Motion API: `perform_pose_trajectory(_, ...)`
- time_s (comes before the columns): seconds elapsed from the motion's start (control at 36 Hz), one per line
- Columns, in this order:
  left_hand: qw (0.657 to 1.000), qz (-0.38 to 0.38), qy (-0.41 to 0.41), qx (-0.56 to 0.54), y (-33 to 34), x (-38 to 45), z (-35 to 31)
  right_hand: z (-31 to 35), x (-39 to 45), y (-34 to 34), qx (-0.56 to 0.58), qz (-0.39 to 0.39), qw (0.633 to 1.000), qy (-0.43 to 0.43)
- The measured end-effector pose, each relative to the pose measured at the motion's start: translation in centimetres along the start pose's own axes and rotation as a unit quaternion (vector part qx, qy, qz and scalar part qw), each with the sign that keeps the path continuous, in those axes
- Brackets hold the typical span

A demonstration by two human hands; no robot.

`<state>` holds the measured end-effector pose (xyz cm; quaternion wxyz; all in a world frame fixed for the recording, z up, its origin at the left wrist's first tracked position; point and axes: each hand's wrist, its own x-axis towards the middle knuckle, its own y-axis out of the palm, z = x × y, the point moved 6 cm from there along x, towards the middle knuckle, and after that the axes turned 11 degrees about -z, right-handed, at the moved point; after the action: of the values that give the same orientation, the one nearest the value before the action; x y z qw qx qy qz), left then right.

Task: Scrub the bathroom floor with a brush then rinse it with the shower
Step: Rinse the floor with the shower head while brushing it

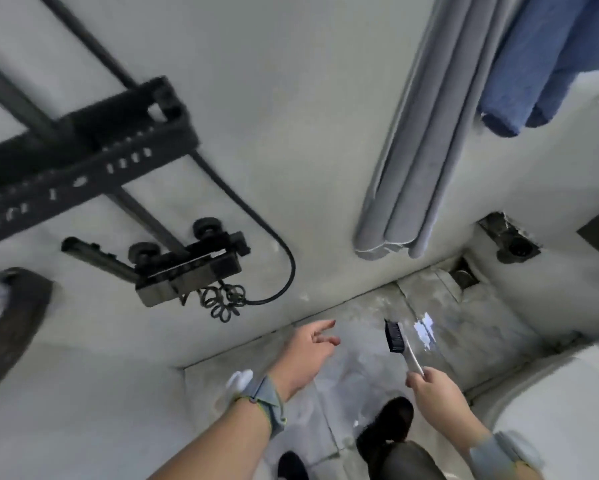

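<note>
While the pale wall [291,116] fills most of the view, the wet grey floor [464,327] shows as a smaller patch below it, shining where light catches the water. Against the wall hangs a grey curtain [405,168], its hem ending just above the floor, and beside the curtain's upper part hangs a blue towel [540,64]. Left of the curtain, a black rack [83,157] is fixed to the wall, and under the rack sits the black shower tap [187,268], with a black hose [256,220] looping from the tap's underside up past the rack. A drain [464,275] lies in the floor's far corner, right of the curtain's hem.

Above the floor, the left hand [308,355] is held out with its fingers loosely spread, an open grip with nothing in it. To its right, the right hand [433,386] has its grip closed around the white handle of the brush [400,344]. The brush points away from the person, its black bristle head raised above the wet floor, near the wall's base. Two dark shoes [388,424] stand on the floor below the hands.
</note>
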<state>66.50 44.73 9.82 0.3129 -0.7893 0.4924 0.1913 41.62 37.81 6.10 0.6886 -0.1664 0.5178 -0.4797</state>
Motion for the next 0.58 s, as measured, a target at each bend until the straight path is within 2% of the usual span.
perform_pose_trajectory(0.06,0.998,-0.036,-0.015,-0.043,-5.4,-2.6,3.3,1.8,-2.7,3.7,-0.057,0.025,0.997,-0.038)
perform_pose_trajectory(0.08,0.998,-0.03,-0.012,-0.047,-5.5,-2.6,3.6,1.4,-2.9,4.1,-0.055,0.029,0.998,-0.022)
perform_pose_trajectory(0.14,0.997,-0.058,-0.013,-0.059,-11.0,-5.5,7.3,5.3,-6.6,7.7,-0.085,0.061,0.992,-0.073)
perform_pose_trajectory(0.17,0.997,-0.056,-0.013,-0.044,-11.1,-5.9,7.7,5.6,-7.2,8.1,-0.099,0.074,0.989,-0.082)
perform_pose_trajectory(0.22,0.995,-0.089,-0.024,-0.039,-16.4,-9.4,10.5,10.4,-11.3,11.7,-0.151,0.134,0.968,-0.151)
perform_pose_trajectory(0.31,0.993,-0.116,-0.017,-0.029,-20.4,-11.5,11.6,14.6,-14.2,14.3,-0.233,0.175,0.925,-0.243)
perform_pose_trajectory(0.42,0.986,-0.165,0.001,0.001,-26.0,-13.5,12.1,20.8,-17.6,14.8,-0.276,0.147,0.902,-0.297)
perform_pose_trajectory(0.5,0.983,-0.183,0.009,0.009,-29.2,-14.0,11.5,25.5,-19.4,13.7,-0.345,0.068,0.856,-0.378)
perform_pose_trajectory(0.58,0.978,-0.207,0.018,-0.013,-31.3,-13.1,10.5,29.8,-20.4,12.0,-0.363,-0.012,0.804,-0.471)
